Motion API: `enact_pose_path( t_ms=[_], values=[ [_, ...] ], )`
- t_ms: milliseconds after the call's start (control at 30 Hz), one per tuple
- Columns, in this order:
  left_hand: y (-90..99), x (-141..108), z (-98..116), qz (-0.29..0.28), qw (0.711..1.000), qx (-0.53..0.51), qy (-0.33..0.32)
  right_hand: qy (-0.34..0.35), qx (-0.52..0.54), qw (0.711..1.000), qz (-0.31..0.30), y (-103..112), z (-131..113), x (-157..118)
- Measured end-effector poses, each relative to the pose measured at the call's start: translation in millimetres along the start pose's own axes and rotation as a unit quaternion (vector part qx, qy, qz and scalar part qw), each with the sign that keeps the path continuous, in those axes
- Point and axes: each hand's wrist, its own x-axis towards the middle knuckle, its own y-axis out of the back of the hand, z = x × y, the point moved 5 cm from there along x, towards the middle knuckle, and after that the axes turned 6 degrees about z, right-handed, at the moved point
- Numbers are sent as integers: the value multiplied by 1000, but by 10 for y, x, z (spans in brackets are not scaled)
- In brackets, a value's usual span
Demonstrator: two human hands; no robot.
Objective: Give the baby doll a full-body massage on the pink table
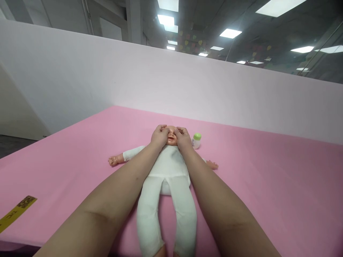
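Note:
A baby doll [168, 162] in a white suit lies face up on the pink surface [249, 167], its arms spread and its legs toward me. My left hand [160, 136] is curled against the left side of the doll's head [172, 140], thumb by its eye. On the other side of the head, my right hand [183, 138] is curled the same way, with its thumb near the other eye. Both hands press on the head between them, so the doll's mouth and nose show and its eyes are mostly covered.
Just right of my right hand stands a small bottle [196, 141] with a green cap. A yellow strip with a printed code [16, 213] lies at the near left. Behind the pink surface rises a white wall [171, 85].

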Motion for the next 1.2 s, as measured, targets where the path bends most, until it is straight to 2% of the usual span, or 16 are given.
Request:
enact_pose_path(
  t_ms=[167, 533, 767, 1200],
  values=[
    [6, 18, -28, -6, 1000, -24, 18, -19, 14, 1000, 7, 8, 54, 29],
    [-8, 26, -22, -12, 995, -88, 53, -64, 86, 994, -18, 28, 190, 80],
    [11, 6, 1, -18, 997, -70, 31, -30, 80, 996, -31, 17, 80, -5],
    [24, -66, 81, -26, 1000, -2, 11, -21, 19, 999, -23, 12, 5, -9]
  ],
)
